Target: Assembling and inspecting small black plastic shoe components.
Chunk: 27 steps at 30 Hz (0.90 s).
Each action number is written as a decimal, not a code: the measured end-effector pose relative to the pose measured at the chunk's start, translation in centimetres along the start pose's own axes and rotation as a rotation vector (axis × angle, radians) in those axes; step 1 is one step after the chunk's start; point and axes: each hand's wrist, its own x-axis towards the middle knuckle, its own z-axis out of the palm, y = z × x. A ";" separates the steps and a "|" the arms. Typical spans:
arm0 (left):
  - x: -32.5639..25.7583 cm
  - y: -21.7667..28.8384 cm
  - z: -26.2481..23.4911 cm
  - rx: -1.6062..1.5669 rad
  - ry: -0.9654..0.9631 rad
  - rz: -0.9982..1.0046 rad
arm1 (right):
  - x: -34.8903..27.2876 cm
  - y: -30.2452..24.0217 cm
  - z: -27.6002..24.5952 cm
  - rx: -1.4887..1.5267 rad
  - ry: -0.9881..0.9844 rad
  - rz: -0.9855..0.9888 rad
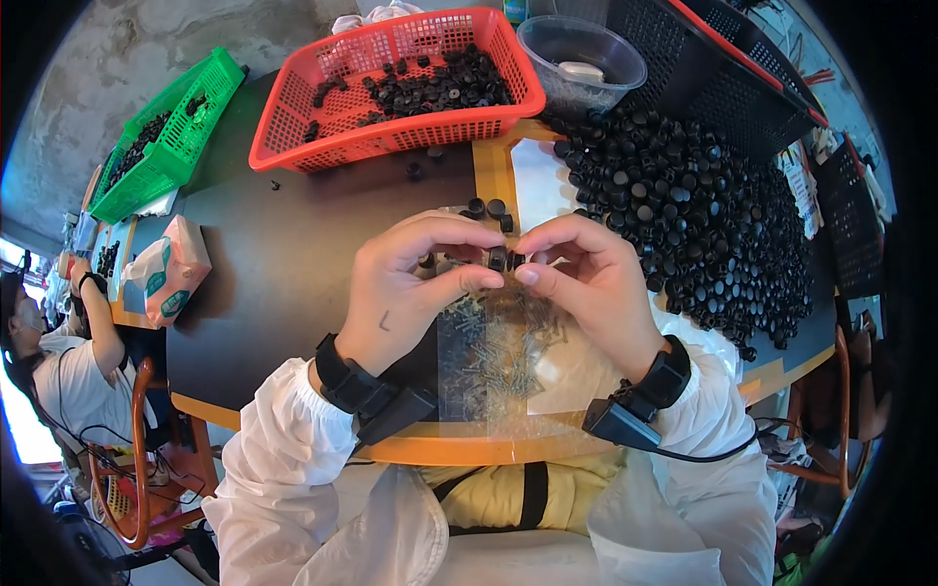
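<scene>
My left hand [396, 278] pinches a small round black cap [496, 259] between thumb and forefinger. Facing it, my right hand [598, 288] pinches a small black part [518, 261], and the two pieces are close together or touching. The fingertips partly cover both, so their exact fit cannot be told. Beneath the hands, many thin metal screws [500, 356] lie scattered on a clear plastic sheet [459, 405]. Just beyond the fingertips sit a few loose black caps [495, 208].
A large heap of black caps [684, 210] covers the table's right side. A red basket [391, 137] of black parts, a clear tub [584, 83] and a black crate [703, 88] stand behind. Leftward are a green basket [176, 146], a tissue pack [181, 269] and another person [83, 361].
</scene>
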 end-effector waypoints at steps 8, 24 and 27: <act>0.3 -0.3 0.1 0.092 0.041 0.168 | 0.0 -0.1 0.2 -0.040 -0.008 -0.007; -0.1 0.0 0.9 -0.037 0.067 0.068 | -0.2 0.3 0.3 0.069 0.021 -0.083; -0.1 0.0 0.8 -0.013 0.061 0.067 | -0.4 0.1 0.4 0.068 0.030 -0.075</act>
